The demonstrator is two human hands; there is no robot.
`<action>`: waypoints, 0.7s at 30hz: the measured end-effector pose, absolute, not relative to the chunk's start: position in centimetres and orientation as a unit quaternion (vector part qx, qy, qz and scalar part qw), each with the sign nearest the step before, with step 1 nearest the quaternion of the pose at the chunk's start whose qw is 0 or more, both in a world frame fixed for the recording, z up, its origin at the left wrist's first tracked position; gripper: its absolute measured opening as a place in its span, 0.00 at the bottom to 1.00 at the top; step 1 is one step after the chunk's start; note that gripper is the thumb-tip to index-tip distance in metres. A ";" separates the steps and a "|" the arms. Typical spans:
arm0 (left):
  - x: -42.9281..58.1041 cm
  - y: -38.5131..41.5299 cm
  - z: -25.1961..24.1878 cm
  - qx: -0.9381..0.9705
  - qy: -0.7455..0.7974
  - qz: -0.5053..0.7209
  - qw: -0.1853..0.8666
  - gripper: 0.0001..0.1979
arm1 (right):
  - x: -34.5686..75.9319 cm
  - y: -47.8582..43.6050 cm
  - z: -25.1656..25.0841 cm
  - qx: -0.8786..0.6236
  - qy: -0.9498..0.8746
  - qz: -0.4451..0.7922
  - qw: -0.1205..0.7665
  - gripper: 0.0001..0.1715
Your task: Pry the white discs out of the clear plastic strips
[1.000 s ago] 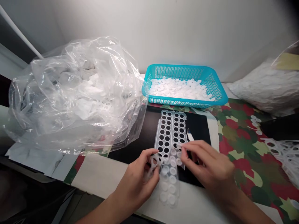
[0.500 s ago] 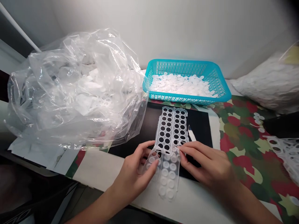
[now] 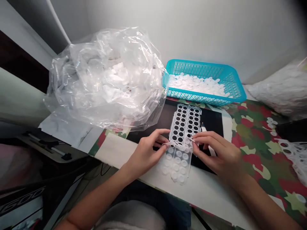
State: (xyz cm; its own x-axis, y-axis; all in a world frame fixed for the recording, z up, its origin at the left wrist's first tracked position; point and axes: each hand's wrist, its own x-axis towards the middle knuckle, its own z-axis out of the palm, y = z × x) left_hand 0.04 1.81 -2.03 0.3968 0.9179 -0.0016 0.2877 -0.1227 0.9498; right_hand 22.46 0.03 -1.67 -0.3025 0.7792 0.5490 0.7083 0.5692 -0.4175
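Observation:
A translucent white plastic sheet [image 3: 185, 126] lies lengthwise on the table in front of me. Its far part has rows of empty round holes; its near part still carries round white discs [image 3: 178, 163]. My left hand [image 3: 148, 151] pinches the sheet's left edge where holes meet discs. My right hand [image 3: 218, 153] pinches at the sheet's right side on the same row, fingers closed together. A thin white tool [image 3: 206, 135] lies under the right hand's fingers.
A turquoise basket [image 3: 233, 84] full of loose white discs stands behind the sheet. A big clear bag [image 3: 105, 80] of punched sheets fills the left. Another bag [image 3: 283, 91] and emptied sheets [image 3: 294, 153] lie at the right. The table edge runs just below my hands.
The view swung left and down. Both hands stayed on the sheet, shifting slightly up it to the row where the holes end.

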 end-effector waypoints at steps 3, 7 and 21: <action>0.2 1.9 -2.0 0.653 0.442 0.342 0.512 0.15 | 21.5 -0.4 -1.2 -0.418 -0.825 0.096 0.367 0.07; 0.3 2.1 -2.1 0.622 0.426 0.362 0.548 0.15 | 19.9 -1.0 -1.2 -0.381 -0.838 0.192 0.341 0.06; -0.6 2.2 -3.1 0.582 0.385 0.383 0.605 0.26 | 18.8 -1.0 -0.9 -0.496 -0.767 0.191 0.359 0.07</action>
